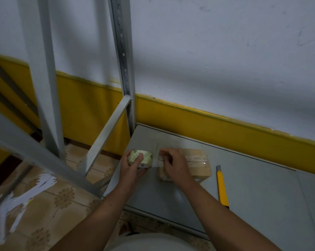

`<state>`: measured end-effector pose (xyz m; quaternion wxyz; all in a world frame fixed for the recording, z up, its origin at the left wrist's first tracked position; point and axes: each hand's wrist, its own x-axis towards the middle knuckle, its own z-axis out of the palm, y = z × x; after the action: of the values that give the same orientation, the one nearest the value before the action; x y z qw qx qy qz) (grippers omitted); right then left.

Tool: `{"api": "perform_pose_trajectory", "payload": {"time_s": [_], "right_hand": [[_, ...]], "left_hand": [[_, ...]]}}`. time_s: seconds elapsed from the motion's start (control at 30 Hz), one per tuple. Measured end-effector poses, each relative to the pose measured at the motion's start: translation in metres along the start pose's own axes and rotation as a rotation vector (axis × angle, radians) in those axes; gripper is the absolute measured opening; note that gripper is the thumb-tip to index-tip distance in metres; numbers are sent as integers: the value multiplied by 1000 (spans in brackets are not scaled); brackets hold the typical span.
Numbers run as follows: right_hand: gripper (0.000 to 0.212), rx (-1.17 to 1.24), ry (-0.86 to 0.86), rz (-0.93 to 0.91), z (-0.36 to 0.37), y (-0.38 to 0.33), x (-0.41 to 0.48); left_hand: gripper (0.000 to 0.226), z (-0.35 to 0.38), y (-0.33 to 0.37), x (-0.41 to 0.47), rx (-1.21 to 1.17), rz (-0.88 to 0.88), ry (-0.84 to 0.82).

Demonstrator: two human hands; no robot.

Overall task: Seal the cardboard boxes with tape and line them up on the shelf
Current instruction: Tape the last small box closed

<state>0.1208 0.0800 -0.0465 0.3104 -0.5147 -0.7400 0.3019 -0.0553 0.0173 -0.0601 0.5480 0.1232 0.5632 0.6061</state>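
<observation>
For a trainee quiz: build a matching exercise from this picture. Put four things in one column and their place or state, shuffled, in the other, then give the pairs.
Things
1. tape roll
2. tape strip
3. cardboard box
4. utility knife

Place or state
A. yellow, lies on the shelf to the right of the cardboard box, no hand on it
B. gripped in the left hand
C. sits on the shelf under the right hand, tape across its top
D. stretched from the tape roll to the cardboard box, pinched by the right hand

Pairs: 1-B, 2-D, 3-C, 4-A
</observation>
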Motion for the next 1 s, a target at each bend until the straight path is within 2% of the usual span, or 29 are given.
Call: {"api": "perform_pose_trajectory", "payload": {"time_s": [0.2,0.37,0.53,0.67,0.87,1.0], "right_hand": [[35,-66,55,-55,-3,0,2],[24,-178,-59,-222,-10,9,-1],[54,-511,-312,-240,-25,23,-20],[69,-694,-409,-237,-37,18,-27],[96,-825,-443,-162,-46,20,-36],[99,-859,-450,-149,-53,23,-39]], "left_hand": [[42,1,-6,0,-14,-21,-3],[46,0,-10,2,-20,-26,8],[45,0,-15,5,-25,-42,-9],[46,4,-18,4,-53,-70,-2],[48,3,-20,3,-43,-93,7],[48,3,-20,2,-47,-92,-5]]}}
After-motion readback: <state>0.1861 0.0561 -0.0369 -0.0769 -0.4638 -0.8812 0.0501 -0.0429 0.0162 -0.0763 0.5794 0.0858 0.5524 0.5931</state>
